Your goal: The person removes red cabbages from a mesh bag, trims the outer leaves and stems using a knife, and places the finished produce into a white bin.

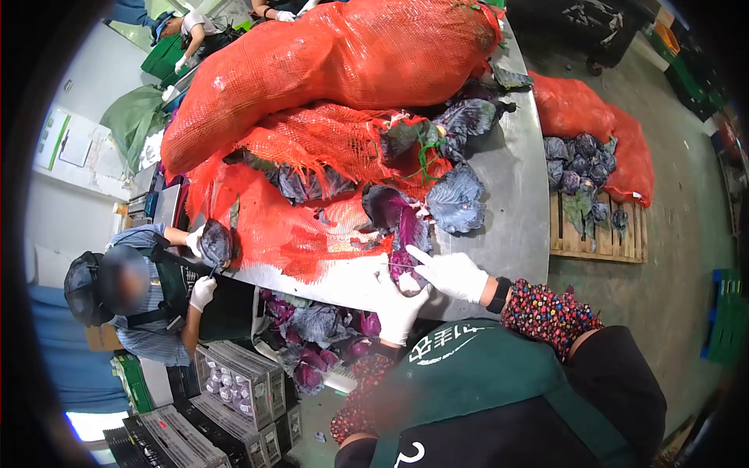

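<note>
White-gloved left hand [399,306] and right hand [452,273], fingers clenched on red cabbage [406,238] at steel tabletop [507,226] edge beside orange net sacks [343,58]; trimming step judged underway, next calling for firm hold while stripping outer leaves.

Both hands, left [399,310] and right [456,274], wear white gloves. The sleeves [546,312] are black with small red and pale dots. The apron [476,366] is dark green with white lettering. The cabbage [406,226] is deep purple; its outer leaf [456,201] is bluish grey. The net sacks [343,62] are bright orange-red. The desk [507,226] is grey steel. The pallet [597,238] is pale wood, and the crates [242,382] are grey and black.
</note>
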Available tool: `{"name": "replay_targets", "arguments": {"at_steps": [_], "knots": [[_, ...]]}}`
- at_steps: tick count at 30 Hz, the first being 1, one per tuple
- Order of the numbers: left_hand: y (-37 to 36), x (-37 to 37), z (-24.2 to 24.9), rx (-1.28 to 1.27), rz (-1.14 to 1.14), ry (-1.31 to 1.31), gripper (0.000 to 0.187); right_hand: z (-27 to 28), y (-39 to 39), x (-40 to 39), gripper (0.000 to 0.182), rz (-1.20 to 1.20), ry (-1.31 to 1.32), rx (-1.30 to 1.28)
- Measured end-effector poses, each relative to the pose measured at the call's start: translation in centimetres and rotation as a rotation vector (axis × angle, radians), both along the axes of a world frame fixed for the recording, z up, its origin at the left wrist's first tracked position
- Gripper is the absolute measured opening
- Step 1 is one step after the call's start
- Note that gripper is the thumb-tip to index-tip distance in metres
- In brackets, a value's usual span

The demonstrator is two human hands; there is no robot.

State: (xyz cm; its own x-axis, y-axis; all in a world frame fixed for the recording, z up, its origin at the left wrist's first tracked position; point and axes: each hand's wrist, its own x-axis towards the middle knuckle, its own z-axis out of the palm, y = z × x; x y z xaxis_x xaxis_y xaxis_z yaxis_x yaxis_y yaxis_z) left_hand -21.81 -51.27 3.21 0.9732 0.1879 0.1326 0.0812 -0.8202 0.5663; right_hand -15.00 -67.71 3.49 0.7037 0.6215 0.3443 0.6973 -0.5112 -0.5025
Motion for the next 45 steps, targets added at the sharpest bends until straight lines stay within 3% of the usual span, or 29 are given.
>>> {"name": "replay_targets", "arguments": {"at_steps": [2,3,6,7,8,10,12,15,16,17,19,21,24,26,28,30,32,35,37,38,40,43,45], "knots": [[-0.1,0.4,0.4,-0.003,-0.016,-0.026,0.097,0.4,-0.3,0.5,0.051,0.020,0.221,0.098],[0.0,0.7,0.7,-0.098,-0.025,0.020,0.101,0.6,-0.5,0.8,0.048,0.000,0.274,0.022],[-0.3,1.4,1.4,-0.217,-0.026,0.110,0.106,0.0,-0.5,1.6,0.044,0.023,0.204,0.102],[-0.4,1.6,1.4,-0.135,-0.099,-0.006,0.106,1.3,-0.6,1.7,0.040,-0.016,0.477,0.102],[-0.5,1.8,1.3,-0.051,-0.169,-0.121,0.106,-2.0,0.1,2.5,0.036,-0.031,0.234,0.338],[-0.4,2.2,1.0,-0.089,-0.297,-0.072,0.105,-1.0,-0.9,3.8,0.034,-0.170,0.520,0.061],[0.2,1.9,1.2,-0.175,-0.391,-0.021,0.105,-5.4,-1.0,4.3,0.030,-0.184,0.272,0.152],[1.7,-0.3,4.4,0.124,-0.525,0.145,0.099,-5.8,-0.8,4.8,0.031,-0.271,0.330,0.198],[2.1,-1.0,4.9,0.217,-0.533,0.094,0.093,-5.1,-0.9,5.1,0.031,-0.316,0.407,0.084],[2.6,-1.7,4.4,0.149,-0.489,0.052,0.093,-4.8,-0.9,5.3,0.030,-0.358,0.484,-0.031],[3.0,-3.0,2.9,0.021,-0.380,-0.037,0.091,-5.4,-0.8,4.8,0.031,-0.310,0.407,-0.008],[2.9,-4.2,2.6,0.010,-0.294,0.023,0.091,-5.6,-0.7,4.4,0.031,-0.245,0.317,-0.015],[3.0,-4.4,2.6,-0.010,-0.157,0.030,0.090,-4.9,-0.9,3.5,0.033,-0.255,0.386,0.035],[3.0,-3.9,2.5,-0.046,-0.030,-0.100,0.091,-4.8,-0.6,2.5,0.039,-0.229,0.303,0.140],[3.6,-3.1,0.8,-0.026,-0.035,-0.101,0.091,-2.4,-0.4,1.0,0.049,-0.166,0.401,0.129],[3.3,-1.9,-0.8,-0.502,-0.018,-0.057,0.089,-2.6,-0.4,0.1,0.055,-0.117,0.317,0.038],[3.4,-1.0,-0.7,-0.570,0.015,0.039,0.086,-2.6,-0.3,-0.1,0.055,-0.120,-0.020,0.056],[3.6,0.0,0.0,-0.561,-0.021,0.027,0.086,-1.4,-0.2,-0.1,0.056,-0.080,0.025,0.073],[3.6,0.3,1.2,-0.309,-0.091,-0.008,0.076,-0.9,-0.1,0.0,0.056,-0.035,0.167,0.042],[3.5,0.4,1.7,-0.306,-0.089,-0.005,0.076,-0.5,-0.2,0.1,0.056,-0.033,0.170,0.045],[3.5,0.6,2.6,-0.149,-0.110,-0.028,0.074,1.3,0.0,0.4,0.059,0.041,0.417,-0.148],[3.8,1.1,2.5,-0.319,-0.143,0.033,0.075,0.8,0.2,0.5,0.057,0.048,0.364,-0.152],[4.3,1.3,1.9,-0.373,-0.121,0.105,0.085,-0.2,0.5,0.5,0.055,0.037,0.283,-0.049]]}}
